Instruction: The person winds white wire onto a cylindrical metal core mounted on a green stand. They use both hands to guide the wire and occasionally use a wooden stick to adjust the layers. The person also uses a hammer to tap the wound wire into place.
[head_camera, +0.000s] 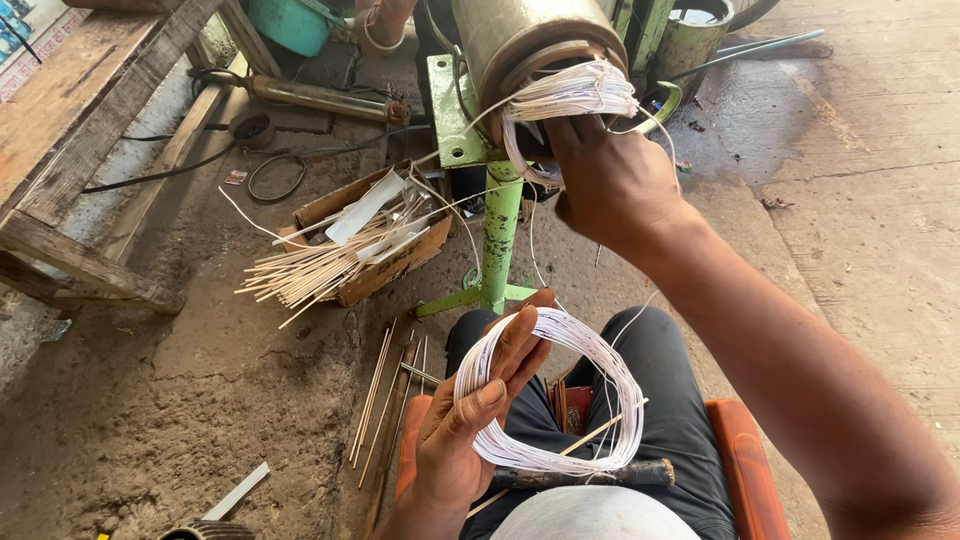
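1. A loose coil of thin white wire (560, 400) is held in the left hand (470, 420); the fingers are closed around one side of the loop, with the thumb pressed on the strands; the coil hangs over the dark-trousered lap, just below the green metal stand (498, 230).
2. The right hand (610, 180) is raised to the right of the stand's top; a second bundle of white wire (565, 100) at the mouth of a dull metal cylinder (520, 40) is gripped by its curled fingers.
3. A torn cardboard box (385, 245) filled with thin pale sticks is seen left of the stand; more sticks (375, 395) lie on the dirt floor below it.
4. A weathered wooden bench (85, 130) stands far left of the stand.
5. A dark rod (590, 475) lies across the lap, under the coil.
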